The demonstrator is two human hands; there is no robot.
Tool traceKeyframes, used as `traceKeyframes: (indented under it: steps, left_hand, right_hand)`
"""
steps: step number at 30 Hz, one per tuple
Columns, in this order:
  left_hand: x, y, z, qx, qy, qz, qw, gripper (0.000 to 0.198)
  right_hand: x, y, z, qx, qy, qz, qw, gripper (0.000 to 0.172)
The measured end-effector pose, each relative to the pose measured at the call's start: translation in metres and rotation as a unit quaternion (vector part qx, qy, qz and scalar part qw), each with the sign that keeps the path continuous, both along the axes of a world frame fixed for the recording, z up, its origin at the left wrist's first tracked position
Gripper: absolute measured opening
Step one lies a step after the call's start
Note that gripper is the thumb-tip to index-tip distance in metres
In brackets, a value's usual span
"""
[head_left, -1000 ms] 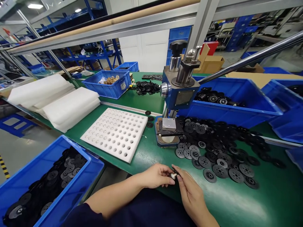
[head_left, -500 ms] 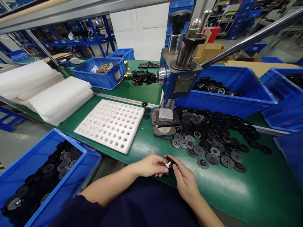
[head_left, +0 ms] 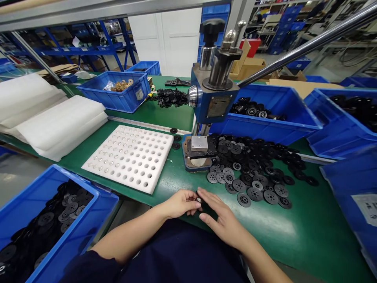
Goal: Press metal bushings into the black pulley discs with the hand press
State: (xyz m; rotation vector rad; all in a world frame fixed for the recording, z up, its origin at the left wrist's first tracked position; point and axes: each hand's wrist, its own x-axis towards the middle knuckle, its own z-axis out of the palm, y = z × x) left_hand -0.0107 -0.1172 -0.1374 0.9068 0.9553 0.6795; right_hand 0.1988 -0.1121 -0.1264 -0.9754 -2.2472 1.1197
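Observation:
My left hand (head_left: 180,203) is curled at the near edge of the green bench, pinching a small black disc part (head_left: 198,200) with a pale centre. My right hand (head_left: 219,217) meets it from the right, fingers stretched nearly flat over the part, fingertips touching it. Just beyond the hands stands a blue hand press (head_left: 210,98) with a grey block on its base (head_left: 198,151). A spread of black round discs (head_left: 253,169) lies to the right of the press.
A white foam tray with holes (head_left: 129,157) lies left of the press. Blue bins of black discs sit at near left (head_left: 44,224) and behind the pile (head_left: 265,118). White foam sheets (head_left: 53,118) are stacked at left. The press lever (head_left: 306,43) reaches up right.
The camera has shifted, so the scene sits lower and further left. My right hand's fingers have straightened from a pinch to nearly flat over the part; the left hand keeps hold.

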Motion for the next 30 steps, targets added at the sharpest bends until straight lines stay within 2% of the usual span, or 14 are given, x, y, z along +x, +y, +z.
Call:
traceKeyframes:
  steps: [3, 5, 6, 8, 10, 12, 15, 17, 21, 24, 27, 30]
  left_hand:
    - [-0.004, 0.003, 0.002, 0.009, -0.01, -0.023, 1.0, 0.052]
    - [-0.007, 0.005, 0.002, 0.022, -0.007, -0.013, 1.0, 0.049]
    - [-0.007, 0.007, 0.002, 0.033, 0.0, 0.004, 0.999, 0.047]
    - [-0.007, 0.009, 0.0, 0.059, 0.02, 0.049, 0.997, 0.043]
    - [-0.005, 0.011, -0.003, 0.077, 0.03, 0.094, 0.992, 0.04]
    - [-0.003, 0.011, -0.006, 0.087, 0.025, 0.127, 0.988, 0.037]
    - [0.0, 0.008, -0.009, 0.1, 0.021, 0.143, 0.984, 0.031]
    - [0.0, 0.006, -0.009, 0.108, 0.029, 0.141, 0.984, 0.027]
    - [0.0, 0.005, -0.009, 0.128, 0.042, 0.138, 0.981, 0.022]
    - [0.0, 0.005, -0.01, 0.155, 0.046, 0.136, 0.977, 0.019]
    - [0.0, 0.004, -0.011, 0.161, 0.049, 0.143, 0.975, 0.018]
    - [0.0, 0.003, -0.01, 0.152, 0.048, 0.145, 0.976, 0.017]
  right_hand:
    - [-0.002, -0.002, 0.006, -0.019, -0.012, 0.027, 0.999, 0.068]
    - [-0.003, 0.0, 0.011, 0.011, -0.007, 0.016, 1.0, 0.066]
    - [-0.002, 0.005, 0.013, 0.041, -0.001, -0.011, 0.999, 0.062]
    - [0.003, 0.024, 0.016, 0.114, -0.002, -0.117, 0.987, 0.052]
    - [0.012, 0.053, 0.013, 0.169, -0.045, -0.261, 0.949, 0.049]
    - [0.025, 0.085, 0.007, 0.181, -0.131, -0.369, 0.902, 0.052]
    - [0.039, 0.121, -0.007, 0.167, -0.255, -0.423, 0.853, 0.054]
    - [0.044, 0.132, -0.015, 0.165, -0.294, -0.42, 0.843, 0.051]
    - [0.048, 0.136, -0.025, 0.182, -0.3, -0.412, 0.841, 0.046]
    - [0.054, 0.139, -0.029, 0.201, -0.253, -0.42, 0.848, 0.044]
    - [0.061, 0.134, -0.029, 0.176, -0.164, -0.426, 0.872, 0.044]
    - [0.059, 0.109, -0.03, 0.143, -0.08, -0.397, 0.903, 0.047]
